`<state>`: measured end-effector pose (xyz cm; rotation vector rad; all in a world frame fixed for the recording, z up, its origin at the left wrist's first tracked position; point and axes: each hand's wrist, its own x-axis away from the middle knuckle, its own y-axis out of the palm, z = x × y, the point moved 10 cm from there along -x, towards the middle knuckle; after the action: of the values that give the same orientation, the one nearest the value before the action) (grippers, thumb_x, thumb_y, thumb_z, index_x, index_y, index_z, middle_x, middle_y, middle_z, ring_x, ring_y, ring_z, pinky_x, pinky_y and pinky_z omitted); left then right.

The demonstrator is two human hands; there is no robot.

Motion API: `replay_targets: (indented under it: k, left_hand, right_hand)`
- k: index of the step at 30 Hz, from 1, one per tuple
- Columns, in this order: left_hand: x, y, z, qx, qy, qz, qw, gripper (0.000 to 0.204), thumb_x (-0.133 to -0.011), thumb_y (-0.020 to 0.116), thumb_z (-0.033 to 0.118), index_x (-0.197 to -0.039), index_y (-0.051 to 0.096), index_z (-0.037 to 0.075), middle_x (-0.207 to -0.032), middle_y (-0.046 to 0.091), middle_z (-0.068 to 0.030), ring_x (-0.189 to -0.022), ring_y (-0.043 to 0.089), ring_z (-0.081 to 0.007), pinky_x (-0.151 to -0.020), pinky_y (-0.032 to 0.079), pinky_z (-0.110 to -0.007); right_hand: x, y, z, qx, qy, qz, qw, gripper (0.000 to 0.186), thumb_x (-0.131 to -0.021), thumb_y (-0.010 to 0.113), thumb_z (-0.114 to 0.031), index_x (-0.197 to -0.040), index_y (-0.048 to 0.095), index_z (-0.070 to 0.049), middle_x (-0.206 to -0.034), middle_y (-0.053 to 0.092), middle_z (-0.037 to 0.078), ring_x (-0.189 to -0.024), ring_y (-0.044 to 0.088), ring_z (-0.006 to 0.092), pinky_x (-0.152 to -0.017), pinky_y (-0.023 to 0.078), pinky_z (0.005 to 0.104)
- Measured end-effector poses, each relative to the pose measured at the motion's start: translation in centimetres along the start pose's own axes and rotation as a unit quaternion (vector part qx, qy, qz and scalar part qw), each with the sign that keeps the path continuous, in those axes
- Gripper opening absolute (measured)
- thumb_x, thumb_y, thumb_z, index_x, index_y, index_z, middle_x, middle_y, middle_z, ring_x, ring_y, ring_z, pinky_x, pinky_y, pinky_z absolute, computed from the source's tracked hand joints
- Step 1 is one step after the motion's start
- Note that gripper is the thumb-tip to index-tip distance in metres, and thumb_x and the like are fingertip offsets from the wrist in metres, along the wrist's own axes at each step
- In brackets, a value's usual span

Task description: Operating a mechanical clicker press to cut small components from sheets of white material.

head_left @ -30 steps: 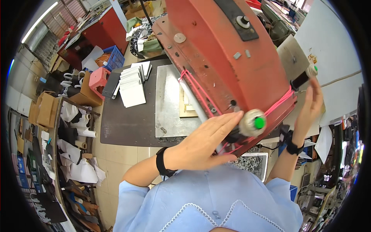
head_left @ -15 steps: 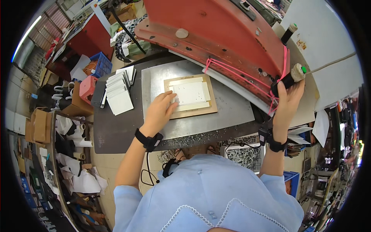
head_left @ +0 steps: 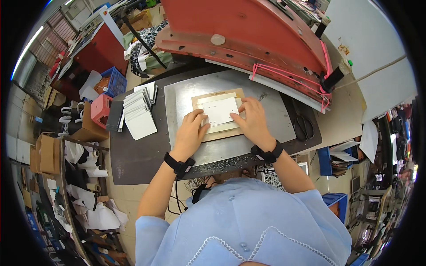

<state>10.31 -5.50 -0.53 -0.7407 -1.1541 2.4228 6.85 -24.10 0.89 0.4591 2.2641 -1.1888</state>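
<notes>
Under the red press head (head_left: 248,31), both hands, left hand (head_left: 190,132) and right hand (head_left: 253,120), press spread fingers flat on opposite edges of the white sheet (head_left: 220,111) between them.

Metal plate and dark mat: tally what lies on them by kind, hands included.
Hands: 2, left hand and right hand
White sheet: 1
Tan board: 1
Stack of white cards: 1
Scissors: 1
Total: 6
</notes>
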Motion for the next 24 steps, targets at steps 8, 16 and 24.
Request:
replay_targets:
  k: [8,16,24]
  left_hand:
    - [0.4,-2.1,-3.1,0.326,-0.151,0.105,0.927,0.027,-0.092,0.068,0.012,-0.116,0.061,-0.001,-0.115,0.063,-0.0126,-0.105,0.059,-0.0157,-0.087,0.05,-0.031]
    - [9.2,-12.1,-9.4,0.409,-0.24,0.233,0.849,0.03,-0.097,0.062,0.011,-0.123,0.058,-0.003,-0.104,0.068,-0.0061,-0.089,0.063,-0.0097,-0.079,0.05,-0.025]
    - [21.3,-17.8,-19.8,-0.008,-0.324,0.249,0.913,0.047,-0.086,0.071,0.01,-0.13,0.056,0.003,-0.125,0.061,-0.0126,-0.117,0.057,-0.0235,-0.094,0.047,-0.036]
  right_hand:
    - [1.2,2.2,-0.8,-0.456,0.252,-0.118,0.845,0.023,-0.094,0.065,-0.018,-0.1,0.055,0.001,-0.096,0.068,0.01,-0.091,0.065,0.0158,-0.079,0.051,0.03]
    - [1.5,0.7,-3.0,-0.175,0.035,-0.133,0.975,0.013,-0.089,0.065,-0.012,-0.098,0.065,-0.002,-0.098,0.065,0.011,-0.091,0.063,0.0268,-0.079,0.05,0.0359]
    - [1.0,2.2,-4.8,-0.07,-0.094,-0.083,0.99,0.007,-0.082,0.066,-0.008,-0.086,0.065,-0.003,-0.099,0.061,0.01,-0.098,0.056,0.0303,-0.086,0.045,0.0398]
